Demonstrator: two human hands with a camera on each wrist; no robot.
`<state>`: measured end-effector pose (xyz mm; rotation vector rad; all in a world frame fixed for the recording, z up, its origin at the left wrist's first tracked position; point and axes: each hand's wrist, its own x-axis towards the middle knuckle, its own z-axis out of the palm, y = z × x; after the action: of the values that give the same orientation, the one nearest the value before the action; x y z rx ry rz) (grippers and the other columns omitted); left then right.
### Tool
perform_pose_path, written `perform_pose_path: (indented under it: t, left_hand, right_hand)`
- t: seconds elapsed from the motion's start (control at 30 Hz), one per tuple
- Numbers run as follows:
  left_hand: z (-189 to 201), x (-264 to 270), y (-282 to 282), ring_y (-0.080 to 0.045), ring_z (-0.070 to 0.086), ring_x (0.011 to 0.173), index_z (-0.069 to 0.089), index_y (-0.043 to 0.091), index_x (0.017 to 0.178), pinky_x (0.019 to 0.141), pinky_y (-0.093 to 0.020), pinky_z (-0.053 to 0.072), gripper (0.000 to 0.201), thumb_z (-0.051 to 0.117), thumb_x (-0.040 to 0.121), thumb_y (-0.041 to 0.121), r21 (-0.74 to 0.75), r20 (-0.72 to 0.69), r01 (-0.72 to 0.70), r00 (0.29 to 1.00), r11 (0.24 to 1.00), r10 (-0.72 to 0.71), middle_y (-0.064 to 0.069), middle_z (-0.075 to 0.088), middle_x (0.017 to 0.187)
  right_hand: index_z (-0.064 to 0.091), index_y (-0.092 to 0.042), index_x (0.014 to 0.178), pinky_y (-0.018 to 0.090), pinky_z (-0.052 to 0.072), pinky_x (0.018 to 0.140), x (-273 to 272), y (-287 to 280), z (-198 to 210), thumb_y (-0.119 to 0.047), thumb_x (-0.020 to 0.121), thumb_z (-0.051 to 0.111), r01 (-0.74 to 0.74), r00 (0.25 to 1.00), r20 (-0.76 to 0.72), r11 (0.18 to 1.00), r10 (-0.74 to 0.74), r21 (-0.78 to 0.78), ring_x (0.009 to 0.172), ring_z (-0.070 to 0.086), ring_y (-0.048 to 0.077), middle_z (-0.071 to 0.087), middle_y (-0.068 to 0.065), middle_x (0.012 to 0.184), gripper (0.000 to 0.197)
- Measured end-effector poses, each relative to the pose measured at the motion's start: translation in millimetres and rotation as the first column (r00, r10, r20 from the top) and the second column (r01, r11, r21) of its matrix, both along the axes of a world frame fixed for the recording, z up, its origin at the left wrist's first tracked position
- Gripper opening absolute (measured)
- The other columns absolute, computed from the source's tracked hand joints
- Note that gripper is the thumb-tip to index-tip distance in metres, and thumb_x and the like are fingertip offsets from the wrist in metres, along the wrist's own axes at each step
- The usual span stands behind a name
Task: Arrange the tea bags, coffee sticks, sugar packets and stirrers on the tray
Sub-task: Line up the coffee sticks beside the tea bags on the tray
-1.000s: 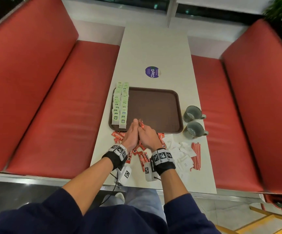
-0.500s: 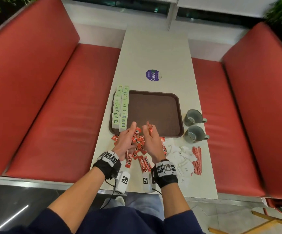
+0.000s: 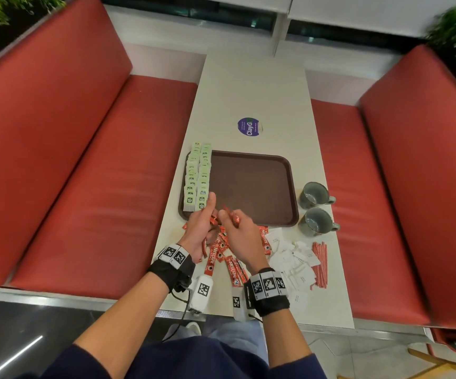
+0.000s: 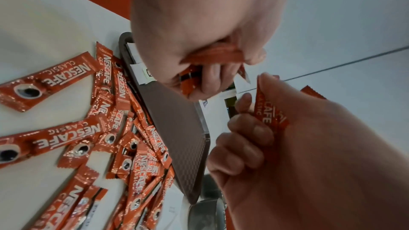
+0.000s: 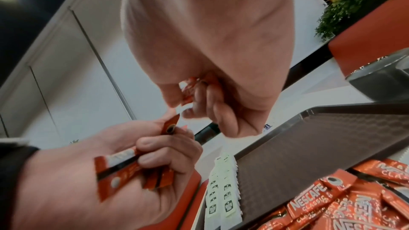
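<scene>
A brown tray [image 3: 254,187] lies mid-table, with green tea bags [image 3: 198,176] in two rows along its left side. Red coffee sticks [image 3: 221,255] lie in a loose pile in front of it. My left hand [image 3: 207,214] hovers over the tray's near edge and grips a small bundle of coffee sticks [image 4: 212,55]. Close beside it, my right hand [image 3: 232,217] pinches more coffee sticks [image 5: 190,86]. White sugar packets [image 3: 289,255] and red stirrers [image 3: 320,265] lie on the table right of the pile.
Two grey mugs [image 3: 314,195] [image 3: 315,221] stand just right of the tray. A round purple sticker [image 3: 248,126] lies beyond it. Red benches [image 3: 84,187] flank the narrow table on both sides, and the table's near edge is close to my wrists.
My hands were pressed together at the tray's near edge, parted over the pile, and are close again just above that edge, each holding sticks.
</scene>
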<state>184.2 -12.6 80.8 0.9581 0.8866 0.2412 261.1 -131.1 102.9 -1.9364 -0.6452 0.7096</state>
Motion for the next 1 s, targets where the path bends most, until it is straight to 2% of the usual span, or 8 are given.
perform_pose_path:
  t: [0.1, 0.23, 0.33, 0.47, 0.57, 0.7, 0.93, 1.0]
  left_hand:
    - [-1, 5, 7, -0.015, 0.065, 0.066, 0.071, 0.021, 0.117, 0.062, -0.032, 0.054, 0.074, 0.072, 0.080, 0.085, -0.077, 0.005, -0.155, 0.988, 0.985, 0.156, 0.002, 0.069, 0.078]
    - [1, 8, 11, -0.010, 0.047, 0.051, 0.070, 0.012, 0.132, 0.046, -0.025, 0.039, 0.053, 0.081, 0.094, 0.049, -0.172, 0.043, -0.262, 0.961, 0.950, 0.273, 0.004, 0.049, 0.063]
    - [0, 6, 12, -0.010, 0.046, 0.048, 0.063, 0.009, 0.141, 0.045, -0.026, 0.041, 0.050, 0.079, 0.098, 0.029, -0.202, 0.063, -0.265, 0.957, 0.943, 0.283, 0.003, 0.047, 0.061]
    - [2, 3, 12, -0.010, 0.062, 0.056, 0.066, 0.012, 0.123, 0.051, -0.027, 0.051, 0.027, 0.077, 0.101, 0.022, -0.188, 0.094, -0.265, 0.954, 0.946, 0.286, 0.002, 0.063, 0.072]
    - [1, 0, 11, -0.012, 0.058, 0.063, 0.065, 0.012, 0.109, 0.058, -0.026, 0.052, 0.017, 0.073, 0.104, 0.026, -0.167, 0.175, -0.234, 0.949, 0.958, 0.263, -0.003, 0.062, 0.080]
    - [1, 4, 13, -0.010, 0.048, 0.063, 0.062, 0.014, 0.115, 0.057, -0.021, 0.046, 0.024, 0.071, 0.105, 0.035, -0.167, 0.230, -0.251, 0.930, 0.953, 0.285, 0.001, 0.053, 0.077]
    - [8, 5, 21, -0.009, 0.031, 0.050, 0.063, 0.016, 0.093, 0.051, -0.024, 0.034, 0.031, 0.060, 0.110, 0.041, -0.316, 0.221, -0.284, 0.906, 0.905, 0.361, 0.006, 0.033, 0.064]
    - [12, 3, 27, -0.009, 0.029, 0.052, 0.059, 0.020, 0.085, 0.051, -0.023, 0.035, 0.032, 0.058, 0.111, 0.038, -0.363, 0.216, -0.300, 0.894, 0.882, 0.393, 0.007, 0.033, 0.064]
  right_hand:
    - [0.060, -0.022, 0.082, 0.027, 0.038, 0.059, -8, -5, 4, -0.067, 0.102, 0.060, -0.165, 0.986, 0.014, 0.978, 0.168, -0.126, 0.053, 0.045, 0.003, 0.057, -0.009, 0.066, 0.049]
    - [0.062, -0.015, 0.080, 0.031, 0.032, 0.058, -12, -7, 0, -0.066, 0.104, 0.060, -0.257, 0.965, -0.094, 0.953, 0.245, -0.163, 0.046, 0.039, 0.002, 0.048, -0.013, 0.053, 0.056]
    - [0.065, -0.003, 0.088, 0.034, 0.029, 0.057, -14, -7, 0, -0.062, 0.104, 0.063, -0.248, 0.958, -0.177, 0.962, 0.227, -0.109, 0.050, 0.038, 0.008, 0.045, -0.013, 0.055, 0.061]
    - [0.065, -0.020, 0.082, 0.036, 0.032, 0.064, -16, -6, 3, -0.057, 0.103, 0.068, -0.221, 0.957, -0.199, 0.975, 0.212, -0.025, 0.059, 0.042, 0.013, 0.052, -0.007, 0.063, 0.043]
    - [0.060, -0.026, 0.078, 0.035, 0.035, 0.066, -17, -5, 6, -0.056, 0.103, 0.068, -0.214, 0.956, -0.204, 0.977, 0.210, 0.000, 0.061, 0.044, 0.014, 0.053, -0.008, 0.064, 0.040]
    - [0.061, -0.022, 0.079, 0.026, 0.034, 0.058, -17, -6, 9, -0.043, 0.106, 0.070, -0.277, 0.932, -0.246, 0.961, 0.268, -0.002, 0.052, 0.042, 0.004, 0.052, -0.014, 0.057, 0.035]
    - [0.066, -0.016, 0.091, 0.047, 0.052, 0.077, -10, -12, 13, -0.045, 0.102, 0.073, -0.312, 0.927, -0.218, 0.950, 0.305, 0.005, 0.074, 0.058, 0.019, 0.070, 0.000, 0.078, 0.033]
    - [0.068, -0.015, 0.093, 0.044, 0.054, 0.084, -1, -20, 17, -0.046, 0.102, 0.074, -0.300, 0.930, -0.213, 0.954, 0.299, 0.029, 0.080, 0.067, 0.022, 0.076, 0.000, 0.086, 0.033]
